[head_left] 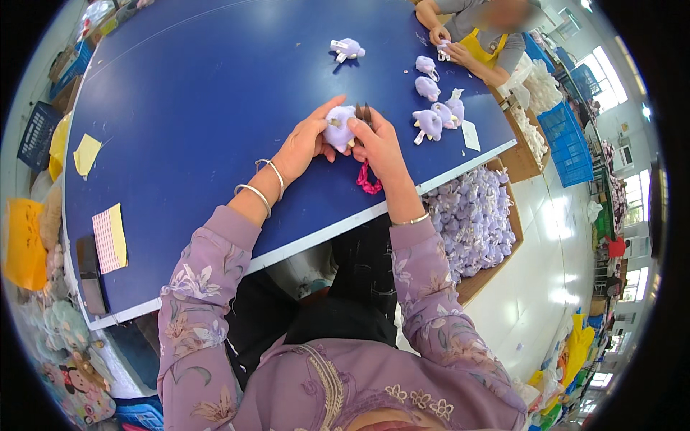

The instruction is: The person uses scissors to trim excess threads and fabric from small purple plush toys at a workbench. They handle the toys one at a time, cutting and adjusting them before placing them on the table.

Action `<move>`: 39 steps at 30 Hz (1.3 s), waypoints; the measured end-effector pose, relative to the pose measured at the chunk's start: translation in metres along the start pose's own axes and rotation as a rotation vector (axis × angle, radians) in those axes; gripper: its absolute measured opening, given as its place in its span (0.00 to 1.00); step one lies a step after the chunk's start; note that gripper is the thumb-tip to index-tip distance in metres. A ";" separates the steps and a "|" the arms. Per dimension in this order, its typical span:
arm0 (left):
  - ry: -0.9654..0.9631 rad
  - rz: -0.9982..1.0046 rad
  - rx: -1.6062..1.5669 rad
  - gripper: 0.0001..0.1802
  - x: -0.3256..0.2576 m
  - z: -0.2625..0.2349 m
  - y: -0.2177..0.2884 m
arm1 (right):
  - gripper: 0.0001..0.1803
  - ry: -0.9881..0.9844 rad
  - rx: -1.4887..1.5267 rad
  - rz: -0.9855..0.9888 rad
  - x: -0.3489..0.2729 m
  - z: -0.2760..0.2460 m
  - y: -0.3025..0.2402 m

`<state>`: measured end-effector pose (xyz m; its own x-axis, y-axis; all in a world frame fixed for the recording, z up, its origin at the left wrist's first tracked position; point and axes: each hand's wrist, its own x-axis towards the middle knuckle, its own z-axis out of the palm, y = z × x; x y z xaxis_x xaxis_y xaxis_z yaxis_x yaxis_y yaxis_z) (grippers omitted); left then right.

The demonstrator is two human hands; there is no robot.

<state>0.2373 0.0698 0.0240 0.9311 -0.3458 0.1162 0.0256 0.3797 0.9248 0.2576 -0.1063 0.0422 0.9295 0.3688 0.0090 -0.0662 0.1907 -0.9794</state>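
My left hand (pixel 310 136) is closed around a small lilac plush toy (pixel 339 128), held just above the blue table. My right hand (pixel 379 146) meets the toy from the other side, its thumb pressed on the plush. A pair of dark-bladed scissors (pixel 364 113) sits in that same hand, the tips pointing away from me. From below my right palm hangs a pink braided loop (pixel 369 179); whether it joins the scissors is hidden. Farther off on the table lies another lilac plush toy (pixel 348 49) with a white tag.
Several lilac toys (pixel 428 123) lie at the right, beside a white card (pixel 471 135). A carton of lilac toys (pixel 471 219) stands below the table's right edge. Across the table a co-worker's hands (pixel 447 44) hold a toy. A sheet of pink labels (pixel 109 238) lies at left.
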 end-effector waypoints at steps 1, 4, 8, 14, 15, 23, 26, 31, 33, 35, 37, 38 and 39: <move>0.009 -0.007 0.017 0.33 -0.006 0.001 0.001 | 0.15 -0.007 -0.007 0.009 0.000 0.000 0.001; 0.046 -0.015 0.087 0.33 -0.019 0.006 0.008 | 0.14 -0.024 -0.126 -0.022 -0.003 0.005 0.000; 0.123 0.021 0.240 0.33 -0.034 0.019 0.010 | 0.14 -0.018 -0.066 0.026 -0.008 0.008 0.004; 0.204 0.075 0.235 0.31 -0.035 0.023 0.010 | 0.19 0.109 -0.078 -0.057 -0.015 0.019 0.002; 0.210 0.083 0.229 0.30 -0.034 0.023 0.009 | 0.19 0.133 -0.172 -0.119 -0.013 0.020 0.004; 0.243 0.010 0.217 0.27 -0.030 0.018 0.015 | 0.13 0.180 -0.471 -0.427 -0.018 0.018 0.009; 0.242 0.012 0.237 0.27 -0.029 0.017 0.012 | 0.10 0.053 -0.670 -0.546 -0.017 0.016 0.010; 0.233 -0.001 0.286 0.29 -0.029 0.019 0.014 | 0.06 0.093 -0.385 -0.379 -0.016 0.016 0.009; 0.230 0.032 0.291 0.29 -0.028 0.020 0.011 | 0.08 0.082 -0.114 -0.245 -0.018 0.010 0.007; 0.249 0.024 0.293 0.29 -0.029 0.020 0.012 | 0.10 0.015 0.159 -0.191 -0.015 0.001 0.003; 0.262 0.026 0.292 0.30 -0.029 0.020 0.012 | 0.12 0.051 0.249 -0.229 -0.013 0.000 0.000; 0.265 0.032 0.289 0.30 -0.028 0.020 0.012 | 0.12 0.064 0.264 -0.238 -0.013 -0.002 -0.001; 0.268 0.038 0.286 0.30 -0.028 0.020 0.011 | 0.12 0.078 0.279 -0.247 -0.013 -0.003 -0.002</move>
<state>0.2044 0.0668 0.0384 0.9924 -0.0857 0.0881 -0.0775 0.1203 0.9897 0.2472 -0.1145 0.0434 0.9538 0.2130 0.2119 0.0766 0.5093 -0.8572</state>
